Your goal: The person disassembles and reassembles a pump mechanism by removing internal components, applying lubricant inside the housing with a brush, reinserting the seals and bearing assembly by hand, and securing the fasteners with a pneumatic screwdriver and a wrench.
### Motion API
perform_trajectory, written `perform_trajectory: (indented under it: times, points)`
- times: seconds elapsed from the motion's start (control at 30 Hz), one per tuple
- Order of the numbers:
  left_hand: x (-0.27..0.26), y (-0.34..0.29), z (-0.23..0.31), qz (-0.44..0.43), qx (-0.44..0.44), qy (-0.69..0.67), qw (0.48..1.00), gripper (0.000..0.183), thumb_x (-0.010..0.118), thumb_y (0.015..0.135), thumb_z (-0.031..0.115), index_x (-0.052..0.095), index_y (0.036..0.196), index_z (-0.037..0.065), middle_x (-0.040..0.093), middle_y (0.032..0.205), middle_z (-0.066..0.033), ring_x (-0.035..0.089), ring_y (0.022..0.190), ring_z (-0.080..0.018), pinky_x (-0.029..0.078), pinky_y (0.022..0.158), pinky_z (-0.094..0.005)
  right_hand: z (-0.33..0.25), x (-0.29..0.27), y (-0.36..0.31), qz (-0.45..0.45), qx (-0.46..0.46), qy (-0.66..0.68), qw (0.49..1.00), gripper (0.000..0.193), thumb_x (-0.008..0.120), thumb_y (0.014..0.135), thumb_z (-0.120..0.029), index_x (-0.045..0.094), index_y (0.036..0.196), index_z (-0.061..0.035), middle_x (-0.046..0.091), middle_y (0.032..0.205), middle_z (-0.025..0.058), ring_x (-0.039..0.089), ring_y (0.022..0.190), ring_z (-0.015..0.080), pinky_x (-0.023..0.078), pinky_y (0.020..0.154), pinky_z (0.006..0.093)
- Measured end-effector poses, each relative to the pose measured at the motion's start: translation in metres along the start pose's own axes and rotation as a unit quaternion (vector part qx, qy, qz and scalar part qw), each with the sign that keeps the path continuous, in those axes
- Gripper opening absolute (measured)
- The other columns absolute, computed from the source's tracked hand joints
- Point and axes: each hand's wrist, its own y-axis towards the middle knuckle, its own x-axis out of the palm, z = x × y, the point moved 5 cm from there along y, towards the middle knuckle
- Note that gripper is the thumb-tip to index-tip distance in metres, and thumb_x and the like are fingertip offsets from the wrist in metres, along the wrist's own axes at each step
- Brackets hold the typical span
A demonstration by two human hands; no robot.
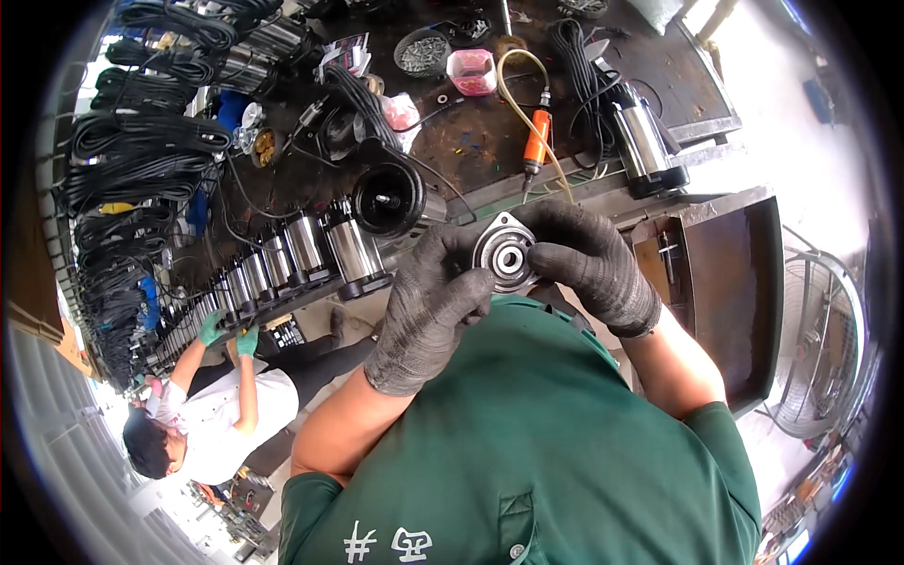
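Both my hands wear dark grey knit gloves and meet in front of my chest. Between them is a metal bearing cover (507, 247), with a corner lug that has a hole and a ring-shaped bearing at its centre. My left hand (424, 306) grips its left edge, the thumb on the face. From the other side my right hand (593, 268) closes on it, thumb pressed near the bearing; its other fingers are partly hidden. Just beyond the left hand lies a motor housing (388, 200) with its open black end toward me.
An orange power screwdriver (537, 139) with a cord lies on the dark bench (490, 141). Beyond are a pink plastic box (471, 73) and a dish of screws (421, 54). Silver motors (350, 247) line the bench edge leftward, where a co-worker (235, 400) in green gloves works. A fan (819, 348) stands right.
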Motion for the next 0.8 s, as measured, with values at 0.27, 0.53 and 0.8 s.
perform_trajectory:
  times: [0.27,0.53,0.8]
  points:
    - [-0.008,-0.009,0.008,0.061,0.038,0.142,0.987,0.032,0.071,0.091,0.015,0.058,0.117,0.0,0.065,0.096,-0.0039,0.059,0.085,-0.0096,0.052,0.078,-0.0281,-0.006,0.025,0.008,-0.022,0.046,-0.009,0.999,0.031,0.074,0.091,-0.011,0.066,0.118,0.0029,0.07,0.104,0.0073,0.064,0.097,0.0114,0.054,0.086,0.0293]
    - [-0.009,0.002,0.0,0.104,0.136,0.214,0.962,0.024,0.068,0.092,0.007,0.055,0.111,-0.001,0.065,0.094,-0.0042,0.065,0.075,-0.0131,0.053,0.069,-0.0305,0.015,0.033,0.019,0.021,-0.02,-0.129,0.991,0.016,0.075,0.09,-0.008,0.064,0.098,-0.0005,0.064,0.087,0.0035,0.057,0.081,0.008,0.051,0.07,0.0287]
    - [-0.019,0.013,-0.014,0.05,0.055,0.003,0.997,0.018,0.06,0.094,0.011,0.055,0.11,0.005,0.06,0.091,-0.0025,0.049,0.066,-0.0053,0.039,0.057,-0.0203,0.002,0.001,0.038,0.118,-0.053,0.006,0.992,0.031,0.064,0.101,-0.022,0.064,0.12,0.0024,0.068,0.103,0.0086,0.064,0.092,0.0147,0.054,0.084,0.0318]
